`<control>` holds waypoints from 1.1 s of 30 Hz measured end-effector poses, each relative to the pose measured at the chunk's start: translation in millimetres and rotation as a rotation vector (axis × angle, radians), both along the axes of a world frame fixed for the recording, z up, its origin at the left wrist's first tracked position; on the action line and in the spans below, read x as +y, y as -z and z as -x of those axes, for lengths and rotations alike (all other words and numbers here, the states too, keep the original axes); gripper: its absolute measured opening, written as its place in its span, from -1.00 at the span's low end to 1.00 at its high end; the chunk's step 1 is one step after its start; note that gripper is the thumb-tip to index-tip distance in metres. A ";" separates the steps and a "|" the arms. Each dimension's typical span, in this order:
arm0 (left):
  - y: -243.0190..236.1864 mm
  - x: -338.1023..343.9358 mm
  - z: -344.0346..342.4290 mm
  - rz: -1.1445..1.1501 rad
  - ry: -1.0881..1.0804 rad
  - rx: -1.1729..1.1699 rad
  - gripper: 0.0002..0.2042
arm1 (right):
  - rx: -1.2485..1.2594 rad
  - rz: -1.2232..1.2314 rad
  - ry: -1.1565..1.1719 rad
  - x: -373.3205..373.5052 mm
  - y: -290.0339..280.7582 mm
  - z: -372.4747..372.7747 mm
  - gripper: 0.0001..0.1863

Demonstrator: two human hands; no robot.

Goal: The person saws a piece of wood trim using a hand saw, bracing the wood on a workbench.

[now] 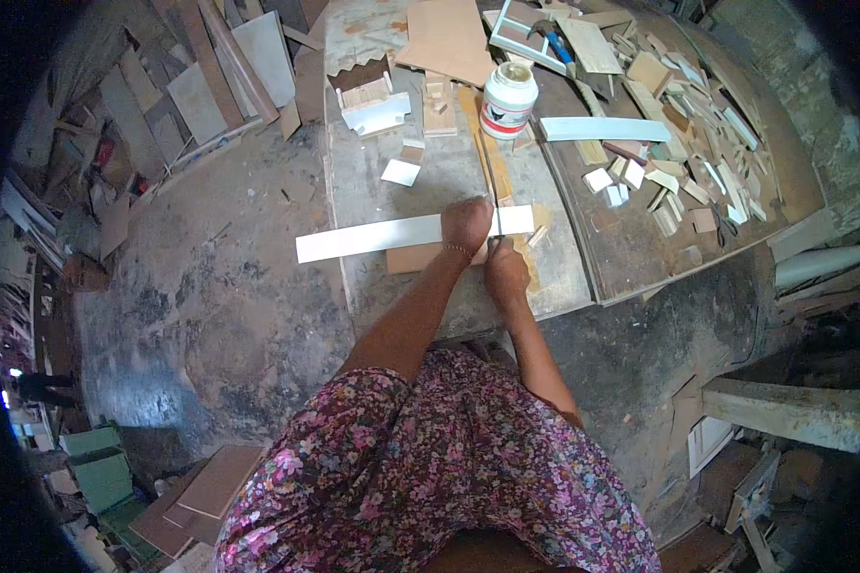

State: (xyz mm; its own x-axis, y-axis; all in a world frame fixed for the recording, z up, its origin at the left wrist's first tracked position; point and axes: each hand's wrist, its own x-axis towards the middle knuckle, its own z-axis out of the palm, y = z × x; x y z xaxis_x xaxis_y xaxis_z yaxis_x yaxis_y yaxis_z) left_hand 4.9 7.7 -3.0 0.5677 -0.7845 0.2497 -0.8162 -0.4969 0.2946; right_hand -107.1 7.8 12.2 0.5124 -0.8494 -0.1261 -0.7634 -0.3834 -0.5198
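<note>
- The long white strip lies flat near the front of the table, right by both hands.
- The left hand is bunched up on top of the strip. I cannot tell if its fingers pinch the strip or just press on it.
- From that hand, the long end of the strip goes to 9 o'clock, and the short end pokes out to 3 o'clock.
- The right hand is closed around the near end of a long thin blade. The blade points to about 12 o'clock and goes across the strip, just beside the left hand.
- At 8 o'clock from the left hand, a flat brown board peeks out by the strip.
- At 10 o'clock is a small white piece.
- At 1 o'clock stands a white tub with its top open. Past it lies a hammer with some blue on it.
- At 2 o'clock is another white strip.
- At 3 o'clock, far off, are dark scissors near lots of little wood bits.
</note>
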 end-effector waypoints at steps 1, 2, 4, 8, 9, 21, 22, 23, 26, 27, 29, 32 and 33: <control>-0.6 2.2 1.2 0.006 0.027 0.006 -0.76 | 0.007 -0.015 -0.003 0.3 -1.1 1.6 -0.66; -3.3 3.7 1.7 0.012 0.054 0.013 -0.76 | 0.014 -0.031 -0.006 0.2 -2.0 2.6 -0.66; 1.0 5.5 -0.8 0.030 0.079 -0.038 -0.75 | 0.022 -0.038 -0.003 1.2 -3.6 1.8 -0.67; 8.2 9.2 -2.0 0.013 0.124 -0.099 -0.74 | -0.012 -0.044 -0.008 5.3 -4.8 3.4 -0.71; 8.6 9.6 -0.7 0.010 0.125 -0.099 -0.74 | -0.012 -0.047 -0.007 5.3 -4.7 3.2 -0.71; -6.4 12.3 12.3 0.052 0.070 -0.087 -0.75 | -0.019 -0.078 -0.010 6.9 0.8 11.7 -0.63; -6.6 12.3 12.6 0.054 0.055 -0.083 -0.73 | -0.017 -0.075 -0.009 8.6 1.0 13.0 -0.63; -6.8 11.9 12.7 0.056 0.041 -0.078 -0.72 | -0.015 -0.072 -0.008 9.3 1.3 13.7 -0.63; -6.0 10.2 10.8 0.028 -0.031 0.031 -0.69 | -0.020 -0.057 0.004 13.7 -1.5 13.0 -0.65; -5.1 10.9 10.8 0.029 -0.035 0.034 -0.69 | -0.017 -0.056 0.000 14.3 -3.1 12.1 -0.65; -7.4 9.3 11.6 -0.015 -0.030 0.046 -0.68 | 0.030 -0.101 -0.016 10.1 -8.1 8.6 -0.71; -6.8 10.9 9.2 -0.024 -0.002 0.047 -0.69 | -0.029 -0.045 -0.057 3.7 -3.1 2.6 -0.71; -6.5 10.7 9.0 -0.022 -0.005 0.047 -0.69 | -0.029 -0.044 -0.060 2.5 -1.7 1.0 -0.71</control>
